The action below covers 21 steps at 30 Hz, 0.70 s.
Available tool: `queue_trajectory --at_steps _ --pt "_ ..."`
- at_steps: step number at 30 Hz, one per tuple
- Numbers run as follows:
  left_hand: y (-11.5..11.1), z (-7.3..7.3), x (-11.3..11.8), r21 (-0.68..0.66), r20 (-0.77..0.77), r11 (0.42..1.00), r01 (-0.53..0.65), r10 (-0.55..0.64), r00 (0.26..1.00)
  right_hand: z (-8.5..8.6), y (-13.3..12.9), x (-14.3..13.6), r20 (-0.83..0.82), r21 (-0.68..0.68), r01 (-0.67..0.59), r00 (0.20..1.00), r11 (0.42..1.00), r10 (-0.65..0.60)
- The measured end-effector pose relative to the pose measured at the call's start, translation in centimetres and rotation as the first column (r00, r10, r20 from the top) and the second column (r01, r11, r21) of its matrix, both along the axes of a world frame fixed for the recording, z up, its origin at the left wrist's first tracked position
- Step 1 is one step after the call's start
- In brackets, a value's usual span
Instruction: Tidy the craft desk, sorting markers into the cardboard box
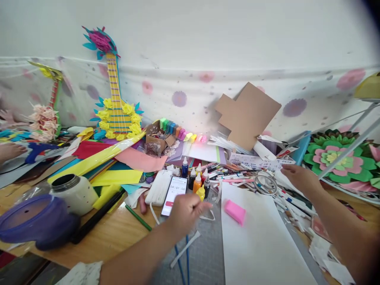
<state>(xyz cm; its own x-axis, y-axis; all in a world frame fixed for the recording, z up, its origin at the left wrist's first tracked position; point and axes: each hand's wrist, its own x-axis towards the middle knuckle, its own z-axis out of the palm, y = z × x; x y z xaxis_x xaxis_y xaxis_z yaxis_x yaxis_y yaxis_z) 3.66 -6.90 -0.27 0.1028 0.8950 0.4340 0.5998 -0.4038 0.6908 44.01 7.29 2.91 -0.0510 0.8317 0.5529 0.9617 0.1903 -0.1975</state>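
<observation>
My left hand [187, 213], slightly blurred, hovers over the lower part of a phone [174, 194] showing a timer. Its fingers are curled, one digit points right, and I see nothing in them. My right hand [293, 175] is raised at the right, near a pile of pens [237, 173] and a roll of clear tape [265, 183]. Its fingers are bent and partly hidden, so their grip is unclear. Between the hands, a pink clay block [235, 212] lies on a white sheet [258, 245]. Small paint bottles [197, 183] stand behind my left hand.
A cardboard cutout [251, 114] and a yellow paper guitar [116, 107] lean at the back. Coloured sheets [118, 178], a white jar [74, 194] and a purple tape dispenser [32, 221] crowd the left. Another person's hand [12, 152] is near a blue glue gun [38, 151].
</observation>
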Motion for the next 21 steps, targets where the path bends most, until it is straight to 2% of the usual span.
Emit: queue_trajectory --at_steps 3,6,8,11,13,16,19,21 --pt "3.5 3.0 -5.1 -0.006 -0.042 0.954 -0.299 0.299 0.953 -1.4 -4.8 -1.2 -0.053 -0.128 -0.108 0.993 0.986 0.102" --pt "9.3 4.7 -10.4 -0.023 -0.096 0.857 -0.515 0.510 0.855 -3.3 -10.4 -1.9 -0.007 -0.065 -0.268 0.963 0.961 0.268" --pt "13.2 4.7 -12.7 -0.040 -0.105 0.776 -0.629 0.623 0.775 -4.1 -13.5 -2.3 0.065 -0.011 -0.304 0.951 0.953 0.304" --pt "17.2 3.5 -13.9 -0.116 -0.082 0.620 -0.776 0.772 0.630 -3.8 -16.4 -3.2 0.105 0.027 -0.283 0.955 0.959 0.278" --pt "18.4 2.8 -14.1 -0.168 -0.075 0.566 -0.807 0.809 0.583 -2.8 -17.2 -4.0 0.065 -0.007 -0.255 0.965 0.967 0.255" --pt "18.8 2.6 -15.1 -0.188 -0.068 0.577 -0.795 0.800 0.597 -0.9 -17.2 -5.2 -0.026 -0.091 -0.268 0.963 0.959 0.267" --pt "17.8 3.7 -15.8 -0.101 -0.074 0.605 -0.790 0.787 0.612 1.1 -16.0 -7.1 -0.137 -0.101 -0.362 0.928 0.927 0.348" --pt "16.1 5.2 -14.6 0.006 -0.082 0.642 -0.767 0.764 0.639 2.6 -14.5 -9.3 -0.155 -0.061 -0.459 0.881 0.886 0.446"
